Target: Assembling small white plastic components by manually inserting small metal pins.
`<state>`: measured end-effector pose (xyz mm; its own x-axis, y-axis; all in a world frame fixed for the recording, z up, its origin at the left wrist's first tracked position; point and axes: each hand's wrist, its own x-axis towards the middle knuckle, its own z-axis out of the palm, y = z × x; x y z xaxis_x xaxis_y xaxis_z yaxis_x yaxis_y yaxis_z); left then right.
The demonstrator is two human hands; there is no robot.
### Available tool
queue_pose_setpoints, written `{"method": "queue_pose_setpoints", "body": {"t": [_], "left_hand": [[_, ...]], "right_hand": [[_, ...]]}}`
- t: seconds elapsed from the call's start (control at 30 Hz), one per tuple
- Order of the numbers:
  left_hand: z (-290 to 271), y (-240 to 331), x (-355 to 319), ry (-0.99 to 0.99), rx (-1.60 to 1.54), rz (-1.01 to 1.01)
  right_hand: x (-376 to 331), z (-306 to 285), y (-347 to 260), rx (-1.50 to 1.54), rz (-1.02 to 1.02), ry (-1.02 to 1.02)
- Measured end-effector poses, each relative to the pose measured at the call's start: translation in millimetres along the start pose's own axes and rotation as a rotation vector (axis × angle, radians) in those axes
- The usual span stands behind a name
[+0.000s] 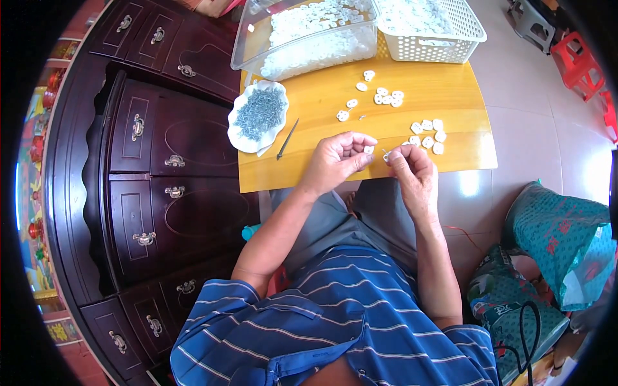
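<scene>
My left hand pinches a small white plastic piece between thumb and fingers, just above the near edge of the yellow wooden table. My right hand sits close beside it, holding another small white piece with a thin metal pin sticking up from it. The two hands almost touch. Loose white pieces lie in a cluster on the table just beyond my right hand, and more white pieces lie farther back.
A white dish heaped with small grey metal screws stands at the table's left edge, a dark thin tool beside it. A clear tub and a white perforated basket of white parts stand at the back. Dark wooden cabinet on the left, green bags on the right.
</scene>
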<state>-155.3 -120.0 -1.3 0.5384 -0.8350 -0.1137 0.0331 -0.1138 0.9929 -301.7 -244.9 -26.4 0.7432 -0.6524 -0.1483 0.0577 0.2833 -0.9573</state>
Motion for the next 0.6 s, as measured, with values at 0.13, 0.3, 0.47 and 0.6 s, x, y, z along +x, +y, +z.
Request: {"method": "queue_pose_setpoints", "body": {"t": [0.13, 0.3, 0.47, 0.6], "left_hand": [[0.1, -5.0, 0.9, 0.009, 0.013, 0.051], [-7.2, -7.4, 0.6, 0.054, 0.159, 0.069], [-3.3, 2.5, 0.2, 0.069, 0.144, 0.042], [1.4, 6.5, -1.4, 0.068, 0.084, 0.066]], "right_hand": [[0.4, -0.2, 1.2, 0.031, -0.016, 0.013], [0.0, -1.9, 0.7, 0.016, -0.001, -0.007], [0.4, -3.9, 1.5, -0.004, 0.016, -0.030], [0.4, -3.5, 1.4, -0.002, 0.015, -0.040]]}}
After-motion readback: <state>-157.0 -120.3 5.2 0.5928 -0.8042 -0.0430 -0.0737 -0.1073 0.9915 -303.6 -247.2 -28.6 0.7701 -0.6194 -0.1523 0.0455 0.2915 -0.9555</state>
